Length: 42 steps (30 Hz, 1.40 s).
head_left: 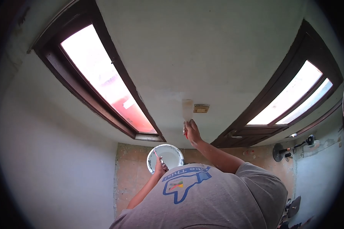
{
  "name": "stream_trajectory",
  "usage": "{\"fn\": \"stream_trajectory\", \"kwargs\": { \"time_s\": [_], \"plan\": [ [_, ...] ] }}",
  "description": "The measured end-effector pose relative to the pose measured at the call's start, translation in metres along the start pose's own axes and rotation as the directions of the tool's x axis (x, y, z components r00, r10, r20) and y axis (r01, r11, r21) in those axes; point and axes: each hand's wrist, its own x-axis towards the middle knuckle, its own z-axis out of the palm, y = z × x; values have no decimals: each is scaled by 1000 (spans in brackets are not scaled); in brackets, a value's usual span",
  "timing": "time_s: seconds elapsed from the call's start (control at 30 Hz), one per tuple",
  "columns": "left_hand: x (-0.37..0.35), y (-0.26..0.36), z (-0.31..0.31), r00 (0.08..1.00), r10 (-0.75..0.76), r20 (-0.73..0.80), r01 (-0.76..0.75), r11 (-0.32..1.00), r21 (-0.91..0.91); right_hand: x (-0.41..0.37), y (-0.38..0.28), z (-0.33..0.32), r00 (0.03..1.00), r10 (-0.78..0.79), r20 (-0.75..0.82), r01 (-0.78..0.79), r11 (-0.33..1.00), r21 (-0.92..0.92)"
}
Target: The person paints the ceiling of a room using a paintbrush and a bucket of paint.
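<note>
My right hand [193, 131] is raised to the wall, its fingers closed round a red handle. The tool looks like a flat paintbrush [187, 109], its wide pale head against the wall just left of a yellowish switch plate [201, 108]. Low on the left, my left hand [160, 166] is closed at the near side of a white bucket [150, 160], seemingly on its thin pinkish handle [155, 152]. The bucket's rim is smeared with dark and white marks, and pale material shows inside. My shirt hides part of its near side.
A dark-framed window [114, 63] is on the left of the wall, and a dark wooden door [252, 131] with glass panes on the right. A standing fan [281, 152] is at the far right. The brownish floor [128, 164] is spotted.
</note>
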Motion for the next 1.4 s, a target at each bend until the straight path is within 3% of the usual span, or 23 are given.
{"fn": "stream_trajectory", "kwargs": {
  "time_s": [0.1,0.17,0.3,0.37,0.5,0.6,0.67,0.77,0.87,1.0,1.07,1.2,1.27,1.4],
  "plan": [
    [-3,-1,2,999,41,-27,-41,999,14,0,9,-3,999,32,31,-32,999,11],
    [4,-6,-3,999,11,-47,-11,1000,-2,7,5,2,995,-84,49,84,996,-4],
    [3,-9,-6,999,33,-2,-33,999,0,22,-15,16,982,-166,89,170,985,-37],
    [5,-12,-7,999,43,-16,-43,999,-1,25,-8,21,999,-30,44,30,999,13],
    [2,-12,-8,998,53,-42,-53,999,-2,11,19,14,1000,25,18,-25,999,21],
    [1,-14,-9,996,65,-55,-66,998,-12,9,11,15,996,-58,67,66,990,-121],
    [6,-17,-11,996,67,-60,-69,997,-26,23,-3,23,973,-205,102,221,956,-192],
    [5,-22,-9,994,79,-70,-82,996,-37,40,-7,29,991,-116,73,121,990,-67],
    [6,-22,-12,993,88,-82,-91,995,-31,30,19,21,999,-34,16,36,988,-147],
    [2,-22,-15,992,102,-78,-107,993,-54,23,28,19,998,-25,55,29,996,-85],
    [4,-24,-9,990,116,-80,-123,988,-95,34,12,31,986,-129,103,132,991,-19],
    [6,-27,-15,991,97,-97,-108,988,-112,52,12,38,992,-86,93,88,996,-23],
    [3,-26,-13,983,116,-142,-128,989,-79,48,34,28,998,-71,3,70,982,-177],
    [5,-30,-22,979,114,-168,-126,990,-60,37,45,25,990,-138,5,136,970,-201]
  ]
}}
